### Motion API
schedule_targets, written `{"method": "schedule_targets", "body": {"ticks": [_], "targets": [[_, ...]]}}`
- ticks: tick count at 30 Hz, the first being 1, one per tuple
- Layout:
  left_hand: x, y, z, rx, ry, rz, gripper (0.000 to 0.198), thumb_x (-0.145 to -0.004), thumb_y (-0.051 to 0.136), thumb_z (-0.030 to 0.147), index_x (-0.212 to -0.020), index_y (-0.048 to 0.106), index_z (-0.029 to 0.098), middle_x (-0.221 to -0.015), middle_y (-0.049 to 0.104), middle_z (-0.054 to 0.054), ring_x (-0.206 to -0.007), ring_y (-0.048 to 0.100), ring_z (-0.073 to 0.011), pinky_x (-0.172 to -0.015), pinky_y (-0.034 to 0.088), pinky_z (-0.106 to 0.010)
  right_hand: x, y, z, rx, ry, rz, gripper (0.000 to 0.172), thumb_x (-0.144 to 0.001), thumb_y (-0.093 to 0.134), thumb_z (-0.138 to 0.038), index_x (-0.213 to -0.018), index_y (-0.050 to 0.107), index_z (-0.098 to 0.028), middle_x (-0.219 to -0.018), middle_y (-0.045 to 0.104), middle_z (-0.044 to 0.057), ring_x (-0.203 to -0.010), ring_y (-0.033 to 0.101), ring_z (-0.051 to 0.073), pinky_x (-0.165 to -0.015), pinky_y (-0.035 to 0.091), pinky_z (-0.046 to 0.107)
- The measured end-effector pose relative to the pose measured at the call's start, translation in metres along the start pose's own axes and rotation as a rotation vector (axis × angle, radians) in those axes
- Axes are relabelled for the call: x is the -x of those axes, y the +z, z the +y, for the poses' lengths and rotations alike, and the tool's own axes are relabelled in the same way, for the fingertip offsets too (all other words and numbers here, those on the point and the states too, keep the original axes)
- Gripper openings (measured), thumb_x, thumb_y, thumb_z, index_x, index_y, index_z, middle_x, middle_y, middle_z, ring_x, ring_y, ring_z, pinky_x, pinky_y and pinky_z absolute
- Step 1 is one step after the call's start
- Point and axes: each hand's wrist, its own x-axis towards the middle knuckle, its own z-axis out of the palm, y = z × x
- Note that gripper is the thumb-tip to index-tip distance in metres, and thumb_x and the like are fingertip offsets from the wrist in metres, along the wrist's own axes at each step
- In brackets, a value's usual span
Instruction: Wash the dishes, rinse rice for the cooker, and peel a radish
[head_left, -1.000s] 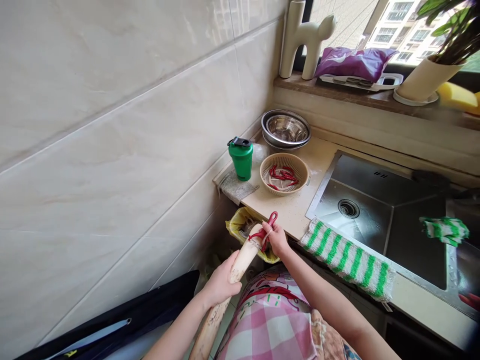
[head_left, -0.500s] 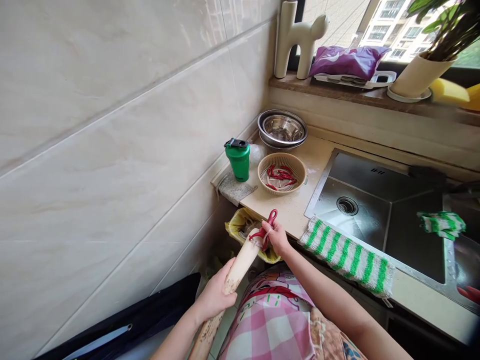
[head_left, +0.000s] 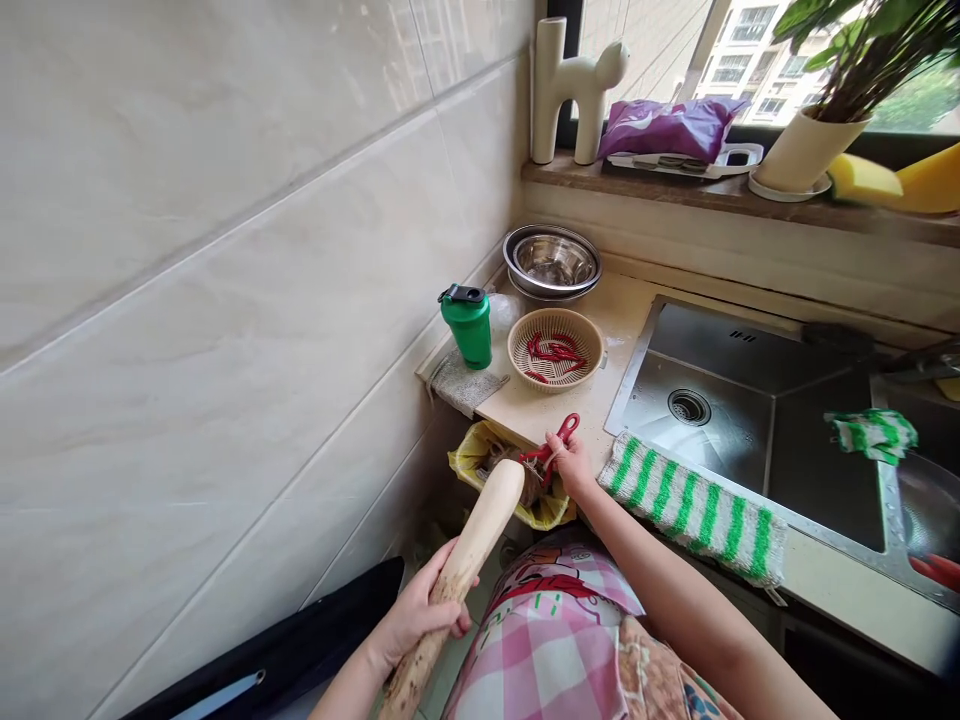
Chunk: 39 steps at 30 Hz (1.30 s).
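Observation:
My left hand [head_left: 427, 605] is wrapped around a long lotus root [head_left: 487, 520], which slants up and away from me. Its upper part is pale and smooth; brown, spotted skin covers the lower part. In my right hand [head_left: 574, 465] is a red peeler [head_left: 568, 428], its head just right of the root's rounded far end and apart from it. Below them stands a bin [head_left: 471, 455] lined with a yellow bag, with brownish scraps inside, partly hidden by the root and my right hand.
On the counter are a beige colander [head_left: 517, 350] with red chillies [head_left: 555, 350], a green cup [head_left: 471, 330] and stacked metal bowls [head_left: 517, 262]. A striped cloth [head_left: 694, 510] hangs over the front of the sink [head_left: 739, 420]. A tiled wall [head_left: 225, 350] rises on the left.
The peeler has come off the root and moved slightly right. The root's far end looks smoother and has turned, and my left hand's grip has shifted lower. The view has tilted slightly.

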Motion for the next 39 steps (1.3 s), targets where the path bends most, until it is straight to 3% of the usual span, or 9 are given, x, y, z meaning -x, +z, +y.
{"method": "schedule_targets", "body": {"ticks": [4,8,13,18,21,26,28,33,39], "targets": [[-0.016,-0.002,-0.005,0.224,0.019,-0.119,0.078,-0.067,0.069,0.039,-0.136,0.035,0.023,-0.100,0.062,-0.009,-0.064,0.066,-0.0172,-0.050,0.048,-0.024,0.015,0.012,-0.010,-0.074,0.040,-0.054,0.043,-0.063,0.070,-0.057,-0.075,0.049,-0.022,-0.060,0.064,0.001,-0.046,0.055,0.015,-0.042,0.038,0.025],[-0.040,0.003,-0.010,0.398,0.014,-0.102,0.047,-0.068,0.068,0.040,-0.107,0.051,0.018,-0.089,0.061,-0.004,-0.049,0.058,-0.0093,-0.039,0.038,-0.018,0.048,0.036,-0.003,-0.095,0.087,-0.145,0.043,-0.063,0.071,-0.056,-0.076,0.048,-0.022,-0.058,0.060,-0.002,-0.047,0.054,0.014,-0.046,0.043,0.026],[-0.052,0.019,-0.007,0.381,-0.022,-0.070,0.060,-0.068,0.071,0.039,-0.118,0.044,0.022,-0.083,0.061,-0.001,-0.046,0.058,-0.0102,-0.037,0.037,-0.018,0.076,0.053,0.023,0.048,-0.002,-0.303,0.036,-0.071,0.065,-0.053,-0.078,0.046,-0.023,-0.059,0.059,-0.003,-0.049,0.052,0.013,-0.048,0.043,0.025],[-0.032,0.028,-0.003,0.337,-0.006,-0.110,0.070,-0.063,0.071,0.030,-0.127,0.041,0.021,-0.085,0.061,-0.003,-0.046,0.058,-0.0108,-0.037,0.036,-0.019,0.037,0.035,0.022,0.131,-0.076,-0.064,0.033,-0.069,0.062,-0.052,-0.074,0.047,-0.022,-0.059,0.058,-0.001,-0.052,0.054,0.015,-0.052,0.044,0.027],[-0.019,0.026,-0.006,0.331,-0.008,-0.112,0.071,-0.062,0.068,0.029,-0.128,0.043,0.023,-0.085,0.062,-0.003,-0.045,0.057,-0.0104,-0.037,0.035,-0.019,0.011,0.021,0.014,0.189,-0.105,-0.026,0.034,-0.070,0.059,-0.054,-0.073,0.047,-0.022,-0.058,0.058,-0.001,-0.051,0.054,0.016,-0.052,0.043,0.027],[-0.007,0.016,-0.006,0.307,-0.044,-0.079,0.060,-0.065,0.063,0.027,-0.124,0.050,0.028,-0.085,0.063,-0.002,-0.044,0.055,-0.0102,-0.036,0.033,-0.020,0.011,0.007,0.014,0.423,-0.311,0.073,0.033,-0.075,0.058,-0.053,-0.078,0.054,-0.021,-0.063,0.060,0.000,-0.058,0.053,0.018,-0.058,0.040,0.028],[-0.004,0.013,-0.004,0.297,-0.022,-0.060,0.055,-0.067,0.062,0.028,-0.121,0.053,0.029,-0.086,0.063,-0.002,-0.045,0.054,-0.0098,-0.037,0.033,-0.020,0.018,0.002,0.018,0.508,-0.389,0.031,0.029,-0.078,0.057,-0.050,-0.082,0.057,-0.021,-0.067,0.061,0.001,-0.060,0.053,0.018,-0.060,0.040,0.028],[-0.010,0.011,-0.002,0.337,0.003,0.003,0.032,-0.069,0.059,0.032,-0.099,0.062,0.022,-0.085,0.064,-0.001,-0.048,0.051,-0.0076,-0.039,0.032,-0.019,0.027,-0.005,0.037,0.961,-0.468,-0.300,0.007,-0.082,0.058,-0.029,-0.079,0.061,-0.023,-0.081,0.067,0.004,-0.079,0.060,0.020,-0.069,0.041,0.028],[-0.024,0.014,0.003,0.295,-0.068,0.021,0.037,-0.067,0.061,0.039,-0.094,0.063,0.013,-0.060,0.061,-0.003,-0.048,0.054,-0.0107,-0.045,0.040,-0.020,0.019,-0.010,0.040,1.254,-0.415,-0.227,0.014,-0.086,0.057,-0.036,-0.083,0.059,-0.022,-0.078,0.067,0.005,-0.072,0.061,0.021,-0.061,0.036,0.027]]}}
